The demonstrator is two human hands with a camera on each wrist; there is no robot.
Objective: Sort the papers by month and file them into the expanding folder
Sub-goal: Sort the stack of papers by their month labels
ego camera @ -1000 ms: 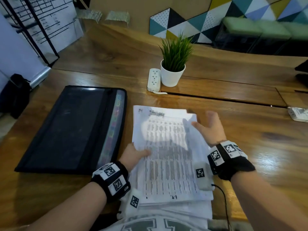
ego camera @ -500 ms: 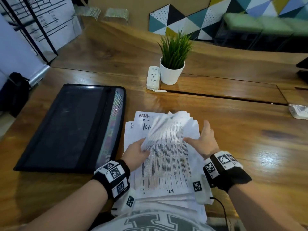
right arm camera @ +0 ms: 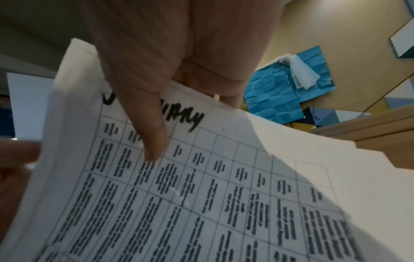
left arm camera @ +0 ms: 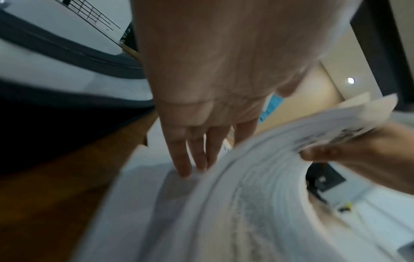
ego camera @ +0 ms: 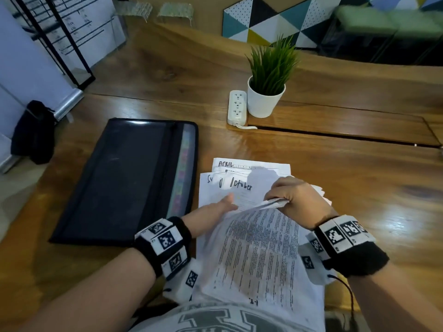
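A stack of printed papers [ego camera: 259,255] lies at the table's near edge. My right hand [ego camera: 291,197] grips the far ends of the upper sheets and curls them back toward me. Its thumb [right arm camera: 152,141] presses a gridded sheet headed with a handwritten month. Uncovered beneath lie a sheet marked "October" [ego camera: 239,186] and one marked "April" [ego camera: 225,164]. My left hand [ego camera: 220,207] reaches under the lifted bundle with straight fingers [left arm camera: 186,164] touching the lower sheets. The black expanding folder [ego camera: 124,180] lies shut and flat to the left of the papers.
A potted green plant [ego camera: 268,80] and a white power strip [ego camera: 237,107] stand beyond the papers. A long slot [ego camera: 347,136] runs across the wooden table [ego camera: 371,188]. A dark bag [ego camera: 33,133] sits on the floor at the left.
My right hand has taken hold of the upper sheets and bent them back toward me, uncovering the October and April sheets. My left hand has slid forward under the lifted bundle.
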